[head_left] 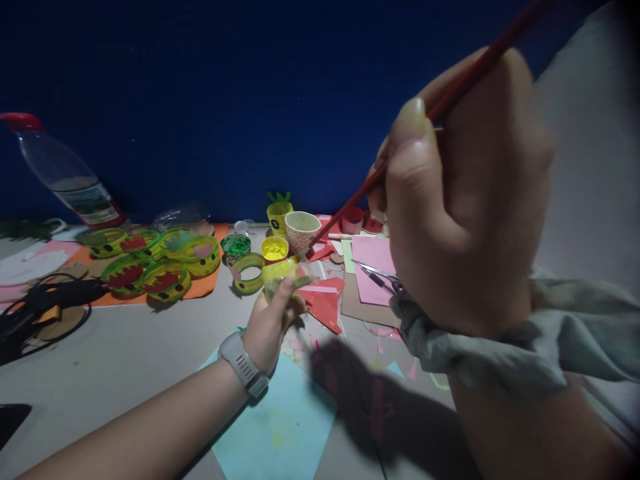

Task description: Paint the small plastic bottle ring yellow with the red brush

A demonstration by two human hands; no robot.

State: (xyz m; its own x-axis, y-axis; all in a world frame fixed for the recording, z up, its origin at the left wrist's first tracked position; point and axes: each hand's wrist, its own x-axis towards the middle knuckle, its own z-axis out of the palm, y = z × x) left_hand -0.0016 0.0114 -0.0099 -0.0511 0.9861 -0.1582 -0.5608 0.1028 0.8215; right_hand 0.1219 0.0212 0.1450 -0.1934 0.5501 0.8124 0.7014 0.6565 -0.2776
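Note:
My right hand (465, 193), large in the foreground, pinches a paintbrush (357, 193) by its long red handle. The brush slants down to the left, and its tip is at the upper right edge of a yellow-painted ring (280, 270); I cannot tell if they touch. My left hand (273, 313), with a grey watch on the wrist, is closed around the ring's lower side, which the fingers partly hide. Just behind the ring stands a cup of yellow paint (275, 249). A cup of green paint (236, 245) and another yellow-green ring (247, 273) are to its left.
Several painted rings (165, 280) lie on orange paper (205, 287). A bottle (75, 183) leans at the back left, near a black corded tool (60, 293). Light blue paper (280, 427) lies in front. Scissors (383, 277) rest on pink paper (370, 250); scraps are scattered nearby.

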